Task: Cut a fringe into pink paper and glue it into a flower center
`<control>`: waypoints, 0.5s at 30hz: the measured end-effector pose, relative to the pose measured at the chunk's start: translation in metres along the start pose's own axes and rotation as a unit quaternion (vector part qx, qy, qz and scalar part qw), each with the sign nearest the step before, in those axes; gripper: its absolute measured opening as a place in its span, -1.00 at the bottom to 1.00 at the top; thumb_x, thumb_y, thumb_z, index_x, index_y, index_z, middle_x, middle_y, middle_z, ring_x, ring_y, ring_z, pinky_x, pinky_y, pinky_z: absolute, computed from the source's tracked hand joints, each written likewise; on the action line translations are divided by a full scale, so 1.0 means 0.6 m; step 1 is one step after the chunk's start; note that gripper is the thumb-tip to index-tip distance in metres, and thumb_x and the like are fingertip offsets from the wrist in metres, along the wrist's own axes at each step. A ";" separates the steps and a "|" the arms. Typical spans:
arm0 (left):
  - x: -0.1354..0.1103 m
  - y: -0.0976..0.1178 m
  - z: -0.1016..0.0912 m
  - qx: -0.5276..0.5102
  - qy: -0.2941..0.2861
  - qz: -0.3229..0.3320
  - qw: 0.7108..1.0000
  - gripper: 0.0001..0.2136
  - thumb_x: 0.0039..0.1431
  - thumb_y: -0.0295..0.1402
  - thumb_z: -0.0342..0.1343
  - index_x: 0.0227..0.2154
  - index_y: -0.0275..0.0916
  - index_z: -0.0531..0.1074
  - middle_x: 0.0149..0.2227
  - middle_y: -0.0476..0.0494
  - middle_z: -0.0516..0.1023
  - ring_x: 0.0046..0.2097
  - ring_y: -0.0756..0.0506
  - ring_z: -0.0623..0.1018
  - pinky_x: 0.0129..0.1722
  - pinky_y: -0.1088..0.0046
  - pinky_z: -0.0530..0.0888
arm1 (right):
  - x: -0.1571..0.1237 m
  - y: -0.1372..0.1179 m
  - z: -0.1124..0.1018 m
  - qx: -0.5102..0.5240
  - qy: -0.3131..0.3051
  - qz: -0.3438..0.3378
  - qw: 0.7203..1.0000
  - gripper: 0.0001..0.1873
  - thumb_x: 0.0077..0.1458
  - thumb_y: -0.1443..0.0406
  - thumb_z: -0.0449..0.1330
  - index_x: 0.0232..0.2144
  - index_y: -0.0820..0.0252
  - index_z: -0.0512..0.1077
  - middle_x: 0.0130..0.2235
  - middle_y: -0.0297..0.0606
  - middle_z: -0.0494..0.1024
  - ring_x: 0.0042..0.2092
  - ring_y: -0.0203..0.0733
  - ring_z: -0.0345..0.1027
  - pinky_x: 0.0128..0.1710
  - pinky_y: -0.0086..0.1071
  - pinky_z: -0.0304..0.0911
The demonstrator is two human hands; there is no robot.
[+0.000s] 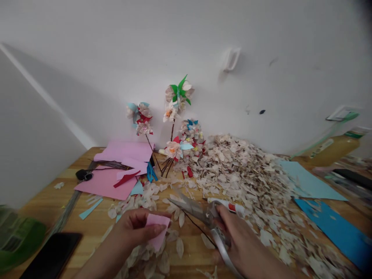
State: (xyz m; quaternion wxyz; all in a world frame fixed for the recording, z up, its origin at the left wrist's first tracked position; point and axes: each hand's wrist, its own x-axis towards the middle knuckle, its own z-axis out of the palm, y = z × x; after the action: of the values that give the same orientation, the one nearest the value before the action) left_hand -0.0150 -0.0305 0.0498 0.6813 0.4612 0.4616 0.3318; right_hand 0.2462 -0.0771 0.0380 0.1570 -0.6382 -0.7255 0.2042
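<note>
My left hand point(136, 228) pinches a small folded piece of pink paper point(157, 229) between thumb and fingers, low over the wooden table point(87, 224). My right hand point(242, 242) grips a pair of silver scissors point(200, 213), blades pointing left towards the pink piece, tips just apart from it. A glue stick point(232, 206) lies just behind the right hand. Pale petal-shaped cuttings point(247, 174) lie under and around both hands.
Paper flowers on stems point(177, 116) stand against the white wall. Pink sheets point(116, 170) lie at the back left, light blue and blue sheets point(328, 205) on the right. A dark phone point(49, 255) and a green object point(17, 236) sit at the near left. A bottle point(334, 149) lies far right.
</note>
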 end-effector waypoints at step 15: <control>-0.003 0.002 0.001 0.000 -0.036 0.064 0.997 -0.86 -0.26 -0.30 0.34 -0.54 -0.18 0.57 -0.33 -0.09 0.61 -0.31 -0.07 0.54 -0.35 0.56 0.39 | -0.014 -0.018 -0.021 0.001 -0.098 -0.049 0.994 -0.35 -0.20 0.29 0.23 0.01 0.13 0.20 0.09 -0.10 0.28 0.11 0.08 0.12 0.11 -0.10 -0.01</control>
State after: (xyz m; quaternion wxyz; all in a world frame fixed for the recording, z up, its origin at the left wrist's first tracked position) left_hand -0.0153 -0.0320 0.0517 0.6750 0.5012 0.4065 0.3577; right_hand 0.2441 -0.0854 0.0546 0.0955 -0.5784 -0.7677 0.2587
